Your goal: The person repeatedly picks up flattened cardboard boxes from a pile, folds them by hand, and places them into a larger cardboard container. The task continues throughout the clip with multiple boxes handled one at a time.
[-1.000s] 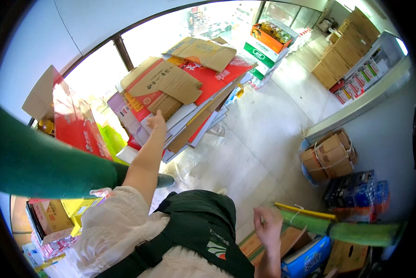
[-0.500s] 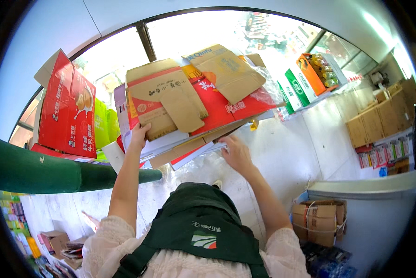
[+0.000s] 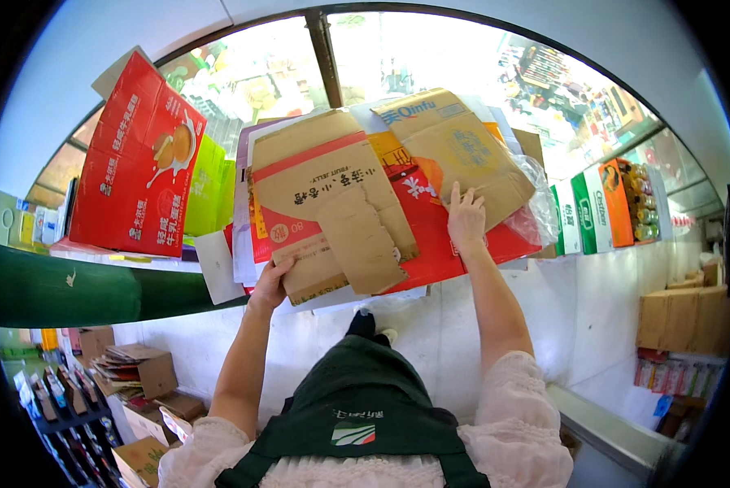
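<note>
Gripping one brown carton [image 3: 328,207] by its near corner, the left hand [image 3: 270,282] keeps thumb and fingers closed; that carton lies just beyond them. Loosely spread, the fingers of the right hand [image 3: 467,218] touch one tan carton [image 3: 462,150]. One red box [image 3: 137,167] stands left of both. Earlier, the right hand was at the near edge of the pile [image 3: 424,221].

1 red carton [image 3: 133,175] stands beside lime-green packaging [image 3: 205,191]; 1 orange carton [image 3: 616,207] holds bottles [image 3: 642,202].
</note>
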A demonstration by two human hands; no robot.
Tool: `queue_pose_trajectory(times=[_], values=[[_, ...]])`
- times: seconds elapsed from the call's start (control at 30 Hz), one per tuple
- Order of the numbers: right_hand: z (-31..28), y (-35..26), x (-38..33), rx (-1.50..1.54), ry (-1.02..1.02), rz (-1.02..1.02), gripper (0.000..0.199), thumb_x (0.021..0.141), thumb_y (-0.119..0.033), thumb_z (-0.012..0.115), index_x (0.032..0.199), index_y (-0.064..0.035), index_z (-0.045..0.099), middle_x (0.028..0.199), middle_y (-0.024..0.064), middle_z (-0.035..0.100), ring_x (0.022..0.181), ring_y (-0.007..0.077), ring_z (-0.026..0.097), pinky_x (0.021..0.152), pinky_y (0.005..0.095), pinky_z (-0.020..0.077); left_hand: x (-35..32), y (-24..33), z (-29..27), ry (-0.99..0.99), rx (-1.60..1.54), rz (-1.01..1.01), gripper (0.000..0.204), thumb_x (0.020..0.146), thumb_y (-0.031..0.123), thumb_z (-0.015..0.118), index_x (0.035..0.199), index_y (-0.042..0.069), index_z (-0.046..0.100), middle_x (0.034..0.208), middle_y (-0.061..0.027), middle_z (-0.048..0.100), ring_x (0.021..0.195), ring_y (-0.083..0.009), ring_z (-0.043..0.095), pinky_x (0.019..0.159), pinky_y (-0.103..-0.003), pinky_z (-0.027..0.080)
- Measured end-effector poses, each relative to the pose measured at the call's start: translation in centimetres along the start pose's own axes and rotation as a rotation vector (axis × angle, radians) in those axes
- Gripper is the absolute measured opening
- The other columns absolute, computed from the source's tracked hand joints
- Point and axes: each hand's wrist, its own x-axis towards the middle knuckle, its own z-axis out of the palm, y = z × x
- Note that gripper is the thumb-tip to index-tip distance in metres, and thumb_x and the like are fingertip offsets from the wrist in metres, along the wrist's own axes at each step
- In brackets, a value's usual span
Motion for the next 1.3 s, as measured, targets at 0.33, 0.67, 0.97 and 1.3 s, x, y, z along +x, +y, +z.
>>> queue_pose_trajectory(times=[0.33,0.67,0.97,1.3], values=[[-19.9,-4.7,0.3,0.442,0.073,-0.197,0.041,0.075,-0.003,0.047,0.116,-0.0032,0.048,0.100,0.0179,0.056,0.068,0.0324,0.060,0.061,0.0425,0.0496,2.7,-2.4,1.7,-0.060,-0.110,0.017,0.040,0.080,0.018,0.063,0.116,0.007,0.050,0.112,-0.0074,0.056,0.106,-0.0213,0.053,0.092,-0.039,0.042],[-14.4,-16.3,-3.7,0.719,-0.077,-0.404,0.027,0.074,-0.028,0.058,0.087,-0.0050,0.055,0.074,0.0141,0.059,0.070,0.0327,0.059,0.061,0.0419,0.0482,3.6,-3.8,0.7,-0.166,-0.227,0.073,0.066,0.079,0.049,0.058,0.128,0.012,0.037,0.125,-0.0070,0.047,0.116,-0.0253,0.045,0.098,-0.042,0.035],[-2.1,2.9,-1.6,0.222,-0.124,0.112,0.058,0.066,-0.026,0.069,0.119,-0.0134,0.050,0.124,0.0199,0.042,0.115,0.0348,0.041,0.093,0.0454,0.0360,3.9,-3.2,1.7,0.018,-0.172,0.097,0.047,0.076,0.016,0.067,0.118,0.008,0.047,0.111,-0.0061,0.056,0.103,-0.0200,0.054,0.088,-0.038,0.045],[-2.6,-1.9,-3.5,1.278,-0.144,-0.055,0.023,0.070,0.004,0.055,0.093,-0.0002,0.057,0.082,0.0065,0.060,0.078,0.0107,0.056,0.069,0.0245,0.0452,-2.5,2.7,-1.1,-0.119,-0.307,0.309,0.067,0.071,0.031,0.070,0.125,0.004,0.041,0.119,-0.0112,0.053,0.108,-0.0252,0.052,0.093,-0.040,0.042]])
